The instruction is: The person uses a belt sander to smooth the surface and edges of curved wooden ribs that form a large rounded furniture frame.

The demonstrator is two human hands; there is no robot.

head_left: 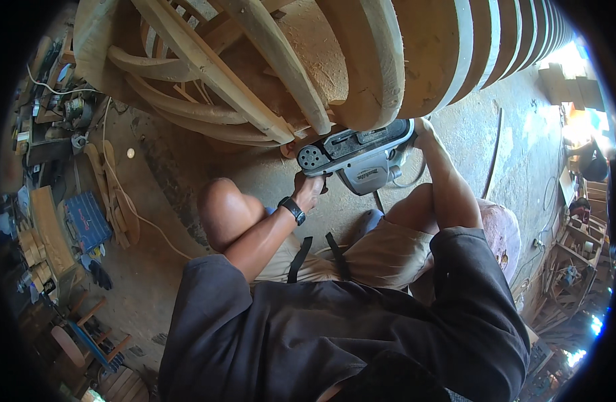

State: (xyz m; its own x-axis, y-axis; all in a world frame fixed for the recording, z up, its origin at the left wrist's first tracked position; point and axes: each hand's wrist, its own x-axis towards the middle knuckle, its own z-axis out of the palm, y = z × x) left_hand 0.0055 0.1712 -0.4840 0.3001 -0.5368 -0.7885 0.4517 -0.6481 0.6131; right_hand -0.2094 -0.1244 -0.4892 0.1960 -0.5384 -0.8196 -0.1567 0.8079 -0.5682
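A grey and black belt sander [363, 164] is held up in front of me, level with my knees. My left hand [309, 190] grips its left end from below, fingers closed; a dark watch is on that wrist. At the sander's right end, my right hand [423, 134] is closed on it, its fingers partly hidden behind the body. The sander's far side lies along the lower ends of the curved wooden ribs [375, 67] of a large frame. Whether its belt touches the wood, I cannot tell.
I sit low on a round pale seat [502, 234]. A white cord [130, 201] runs over the concrete floor at left. Tools, wood pieces and a blue case [88, 220] lie along the left side. Wood scraps [576, 268] are heaped at right. A thin strip [496, 154] lies on the floor.
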